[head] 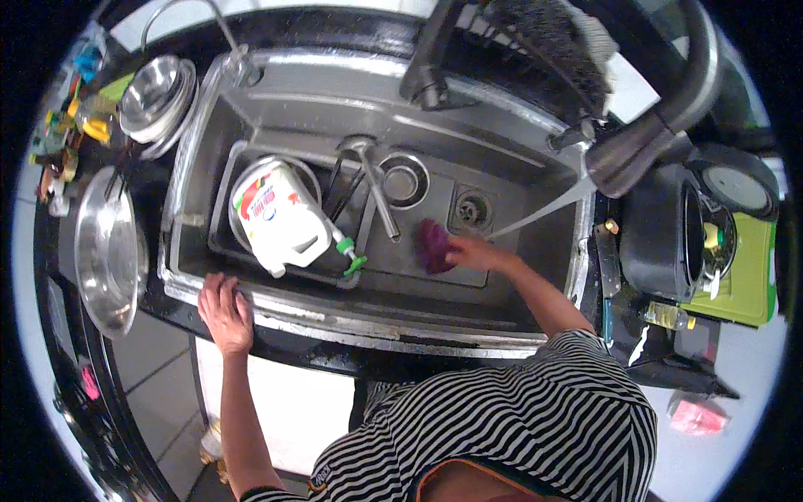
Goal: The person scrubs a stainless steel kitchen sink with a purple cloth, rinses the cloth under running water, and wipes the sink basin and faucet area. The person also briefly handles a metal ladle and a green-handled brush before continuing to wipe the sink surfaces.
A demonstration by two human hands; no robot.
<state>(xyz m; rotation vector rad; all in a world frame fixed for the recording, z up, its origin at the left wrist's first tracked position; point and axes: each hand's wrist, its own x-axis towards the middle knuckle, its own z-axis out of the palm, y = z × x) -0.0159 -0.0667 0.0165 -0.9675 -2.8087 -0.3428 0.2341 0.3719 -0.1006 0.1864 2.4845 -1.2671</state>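
Observation:
My right hand point(478, 252) grips a purple cloth point(434, 246) low in the steel sink point(401, 295), just below the drain point(472, 210). Water runs from the faucet head point(627, 154) into the sink beside that hand. My left hand point(226, 309) rests on the sink's front rim at the left, its fingers a little apart and holding nothing. A white pump bottle point(282, 219) with a green pump lies tilted over a round metal bowl at the sink's left. Between bottle and drain are a ladle point(378, 197) and a small steel bowl point(404, 180).
Stacked bowls point(154, 97) and a large steel basin point(110, 251) stand left of the sink. To the right are a knife point(608, 263), a black pot point(655, 232), a small oil bottle point(668, 315) and a green cutting board point(746, 276). A dark rack point(546, 50) is behind.

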